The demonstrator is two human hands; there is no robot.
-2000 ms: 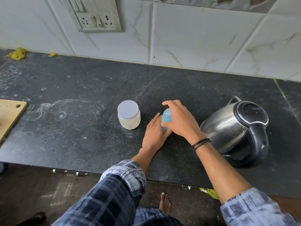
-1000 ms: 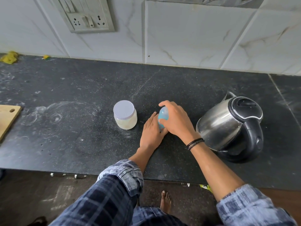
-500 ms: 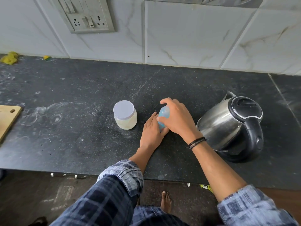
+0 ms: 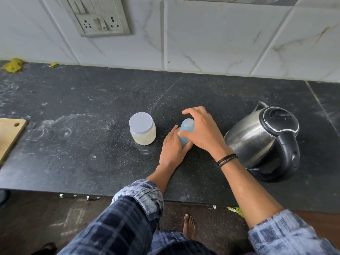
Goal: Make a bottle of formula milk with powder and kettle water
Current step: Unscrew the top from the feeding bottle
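A small blue feeding bottle (image 4: 186,127) stands upright on the black counter (image 4: 95,100), mostly covered by both hands. My left hand (image 4: 172,146) wraps the bottle's lower body from the left. My right hand (image 4: 201,132) curls over the bottle's top, thumb and fingers around its cap. Left of the bottle stands a clear jar of pale powder (image 4: 142,131) with its white lid on. On the right sits a steel electric kettle (image 4: 265,138) with a black lid and handle, lid closed.
A wooden cutting board (image 4: 9,133) lies at the counter's left edge. A socket panel (image 4: 99,17) hangs on the tiled wall. Yellow scraps (image 4: 12,65) lie at the back left corner. The counter's front edge runs just below my forearms.
My right hand's fingers have shifted around the bottle's top, showing more of the blue cap. The left hand stays on the bottle. Jar and kettle have not moved.
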